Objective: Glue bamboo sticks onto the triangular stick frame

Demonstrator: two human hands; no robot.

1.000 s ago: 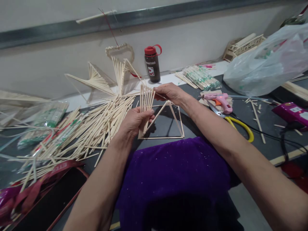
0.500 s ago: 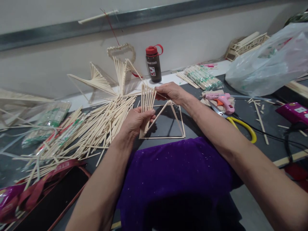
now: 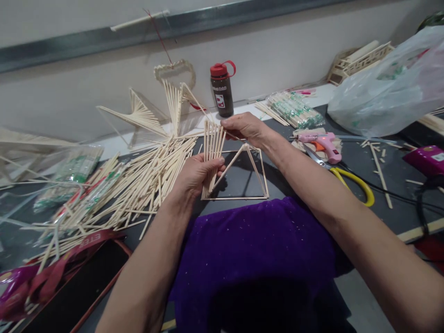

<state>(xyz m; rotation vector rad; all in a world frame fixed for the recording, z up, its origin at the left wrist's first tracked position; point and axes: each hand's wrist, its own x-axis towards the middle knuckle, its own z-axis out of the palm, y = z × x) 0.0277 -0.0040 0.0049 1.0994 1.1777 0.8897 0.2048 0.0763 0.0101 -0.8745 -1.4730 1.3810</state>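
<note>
Grey tabletop [image 3: 383,221] on my feed: left hand [image 3: 194,175] grasps the stick frame [image 3: 212,145], dead centre; right hand [image 3: 245,128], one o'clock, touches its top, grip unclear. Over-squeezing could crack joints!

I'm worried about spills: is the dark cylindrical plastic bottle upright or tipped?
Upright: the dark bottle stands on its base, red plastic cap on top.

Two hands [image 3: 198,175], one held stick frame [image 3: 212,144], one bottle [image 3: 222,95], one glue gun [image 3: 323,142], one pair of scissors [image 3: 323,164], one white bag [image 3: 391,88], and loose sticks [image 3: 152,172] too many to count.
</note>
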